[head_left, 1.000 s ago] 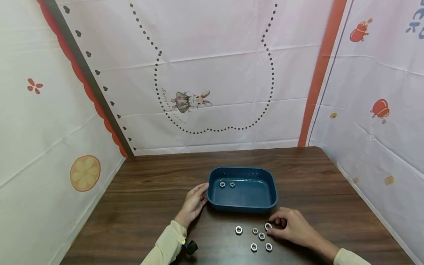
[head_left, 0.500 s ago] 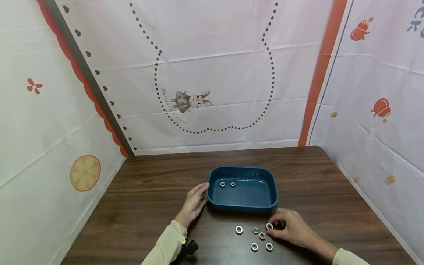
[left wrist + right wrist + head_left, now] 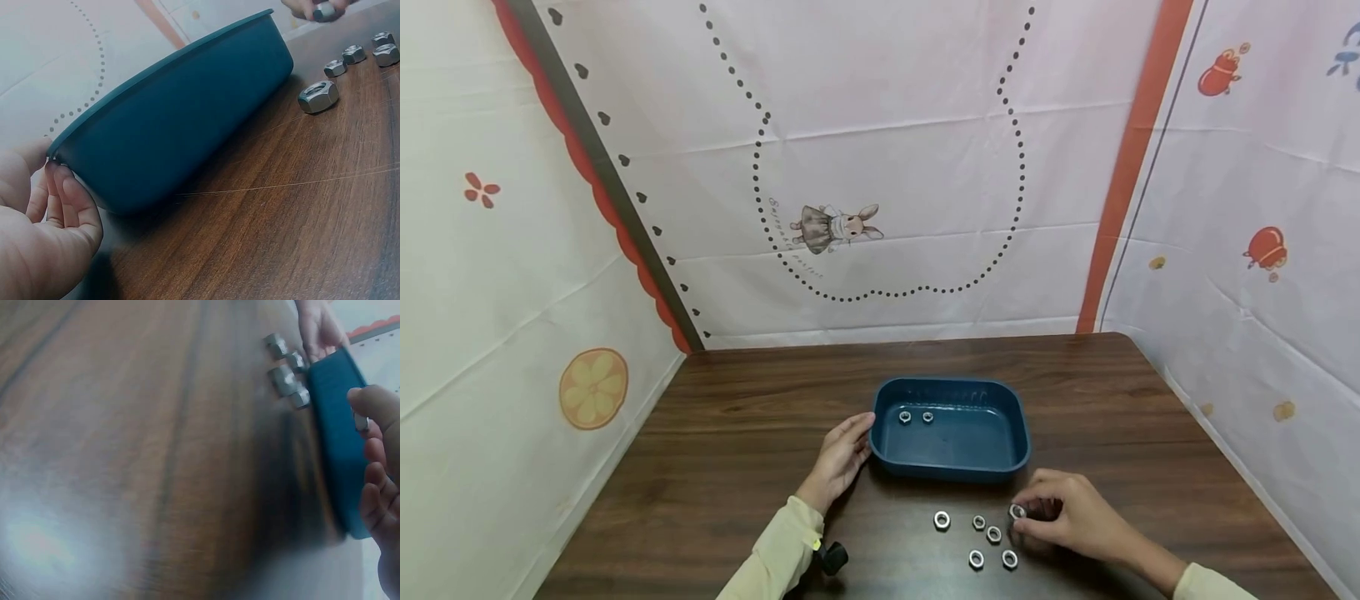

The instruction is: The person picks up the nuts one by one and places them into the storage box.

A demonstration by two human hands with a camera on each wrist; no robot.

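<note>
My left hand (image 3: 837, 465) holds the left end of a blue rectangular plastic tray (image 3: 947, 473), its fingers bent at the rim. The left wrist view shows fingertips just under the lip of the tray (image 3: 169, 119). My right hand (image 3: 1071, 515) pinches a metal hex nut (image 3: 1017, 512) between thumb and fingertips, in front of the tray's right corner. In the left wrist view that nut (image 3: 324, 11) is up off the table. Two smaller nuts, one of them a hex nut (image 3: 905, 417), lie inside the tray towards its left.
Several loose hex nuts lie on the dark wooden table (image 3: 745, 400) in front of the tray, the leftmost nut (image 3: 942, 521) apart from the others. A black device (image 3: 832, 558) sits at my left wrist. Printed cloth (image 3: 910, 167) encloses the table's back and sides.
My right hand has shifted slightly right, carrying the nut away from the others on the table. My left hand and the tray have stayed in place.
</note>
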